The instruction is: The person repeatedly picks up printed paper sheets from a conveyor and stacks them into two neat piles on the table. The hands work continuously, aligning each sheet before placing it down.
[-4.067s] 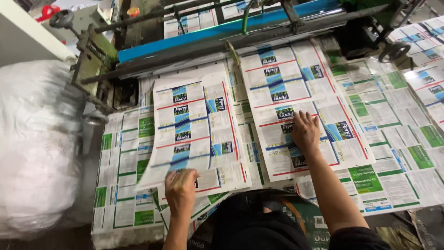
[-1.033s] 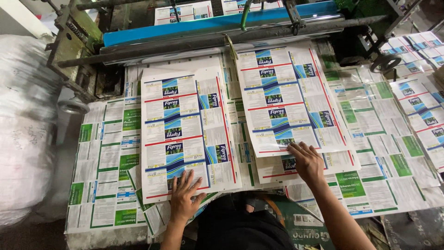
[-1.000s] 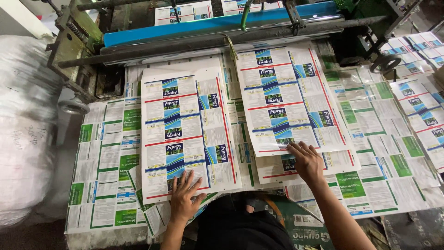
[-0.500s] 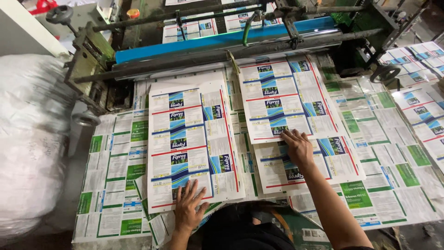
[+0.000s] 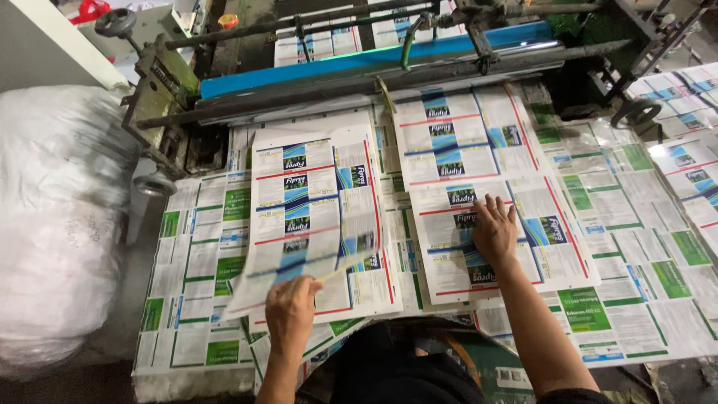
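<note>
- Left hand [image 5: 292, 310], bottom centre-left, pinches the near edge of a printed sheet [image 5: 314, 217] and lifts it off the left stack; the sheet's blurry.
- Right hand [image 5: 493, 232], centre-right, lies flat with fingers spread on the right stack [image 5: 486, 164], gripping nothing.
- Blue roller [image 5: 374, 60] runs along the top.
- Big white bag [image 5: 56, 217] sits far left.

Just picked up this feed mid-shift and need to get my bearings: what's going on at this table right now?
A person stands at a machine with a long blue roller bar, working two stacks of printed sheets. The left hand grips the near edge of the top white sheet with blue and red print on the left stack, lifting it so it looks blurred. The right hand lies flat on the right stack of matching sheets. Green-and-white printed sheets cover the table around both stacks. A large white sack sits at the left.
</note>
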